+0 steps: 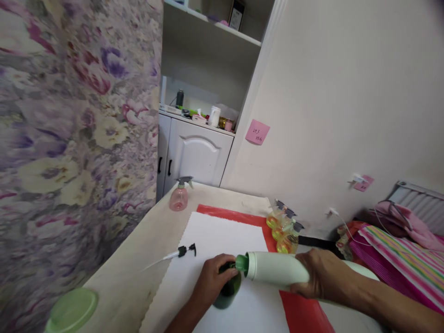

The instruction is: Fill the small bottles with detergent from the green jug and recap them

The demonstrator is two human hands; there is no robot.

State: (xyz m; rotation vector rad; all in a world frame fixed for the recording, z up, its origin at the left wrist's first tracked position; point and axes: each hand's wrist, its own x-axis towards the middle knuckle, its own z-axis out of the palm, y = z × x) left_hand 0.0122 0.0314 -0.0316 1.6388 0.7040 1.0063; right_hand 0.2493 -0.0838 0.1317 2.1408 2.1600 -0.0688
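Note:
My left hand (217, 280) is closed round the neck of a dark green bottle (227, 293) that stands on a white sheet. My right hand (314, 275) grips a long pale green container (274, 267), tipped nearly level with its mouth toward the bottle's top. Something green (242, 263) shows at that mouth, meeting the bottle neck; I cannot tell whether it is liquid or a spout. A black pump head (183, 251) with a clear dip tube lies left of the bottle. Nearer me on the left is a pale green round lid (72, 309).
A pink spray bottle (179, 198) stands at the table's far left. Several spray bottles with yellow liquid (286, 238) crowd the right edge. Red paper (231, 211) lies under the white sheet (222, 231). A floral curtain (79, 138) hangs on the left; a wall rises behind.

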